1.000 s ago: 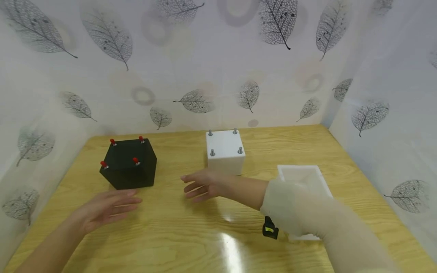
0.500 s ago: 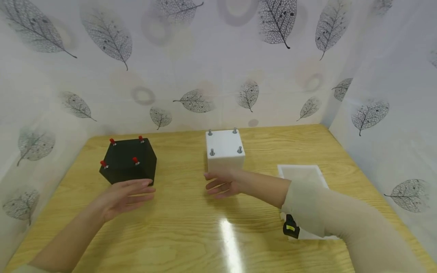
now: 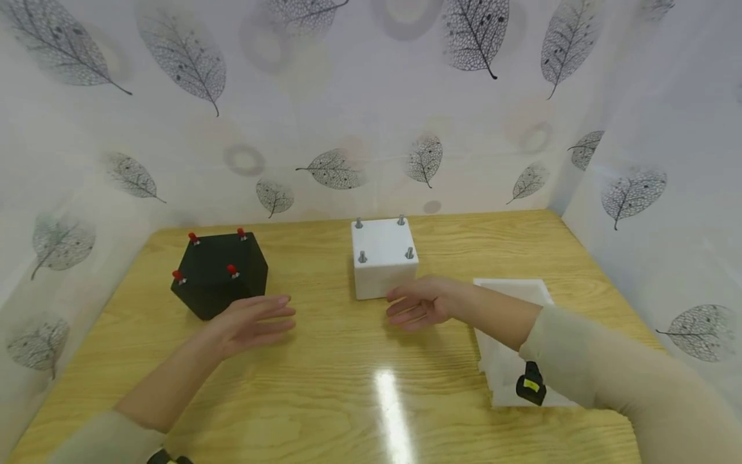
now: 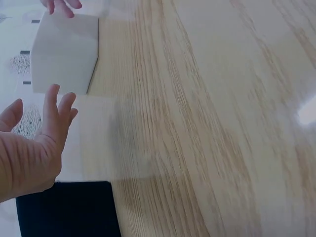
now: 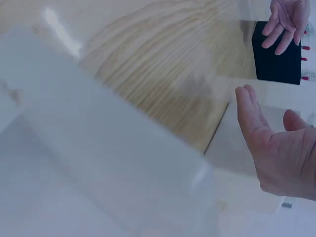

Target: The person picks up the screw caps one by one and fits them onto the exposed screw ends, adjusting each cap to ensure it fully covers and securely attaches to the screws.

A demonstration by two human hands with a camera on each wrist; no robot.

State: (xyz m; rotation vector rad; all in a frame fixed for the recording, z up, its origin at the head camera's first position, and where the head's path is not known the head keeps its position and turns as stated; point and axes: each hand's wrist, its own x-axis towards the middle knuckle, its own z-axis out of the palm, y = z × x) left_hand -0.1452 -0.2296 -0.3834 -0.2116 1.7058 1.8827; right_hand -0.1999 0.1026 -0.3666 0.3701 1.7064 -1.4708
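My left hand (image 3: 252, 325) is in the air in front of the black box (image 3: 223, 274), fingers extended toward the right and holding nothing. That box carries upright bolts with red caps (image 3: 232, 270) at its top corners. My right hand (image 3: 426, 303) hovers by the front right of the white box (image 3: 382, 251), its fingers pointing left, nothing in them. Bare metal bolts (image 3: 362, 256) stand at the corners of the white box. In the left wrist view the white box (image 4: 66, 54) lies beyond my left hand (image 4: 39, 148).
An open white bin (image 3: 504, 367) stands at the right of the wooden table (image 3: 324, 386), partly hidden under my right forearm. Black wrist devices (image 3: 531, 385) hang below the sleeves. A leaf-patterned curtain (image 3: 371, 96) encloses the back and sides.
Both hands have moved to the right: the left from the black box's front left to its front right, the right along the white box's front toward the bin. The boxes stay put.
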